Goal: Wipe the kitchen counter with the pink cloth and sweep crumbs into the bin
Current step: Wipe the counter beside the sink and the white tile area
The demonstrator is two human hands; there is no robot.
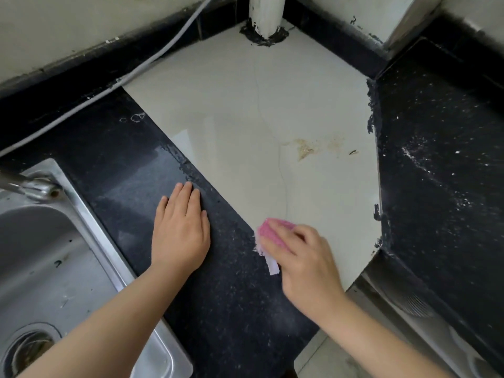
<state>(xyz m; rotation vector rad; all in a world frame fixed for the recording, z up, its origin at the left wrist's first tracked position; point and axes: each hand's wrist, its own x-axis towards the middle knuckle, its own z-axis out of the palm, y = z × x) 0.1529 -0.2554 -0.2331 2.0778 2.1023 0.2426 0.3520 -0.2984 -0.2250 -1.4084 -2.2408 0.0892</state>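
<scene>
A pink cloth [268, 227] with a white tag lies bunched at the seam between the black speckled counter [131, 159] and the pale corner tile [245, 110]. My right hand [302, 257] covers most of the cloth and grips it with curled fingers. My left hand [181, 230] rests flat on the black counter, fingers straight and together, a little left of the cloth. A brownish stain with crumbs [308, 148] marks the pale tile beyond my right hand. White specks [425, 170] are scattered over the black counter on the right. No bin is in view.
A steel sink [41, 255] with a tap [30, 184] sits at the left. A grey cable [131, 75] runs along the back ledge. A white pipe [266, 15] rises from the far corner. The counter's front edge drops to the floor [327, 358] at lower centre.
</scene>
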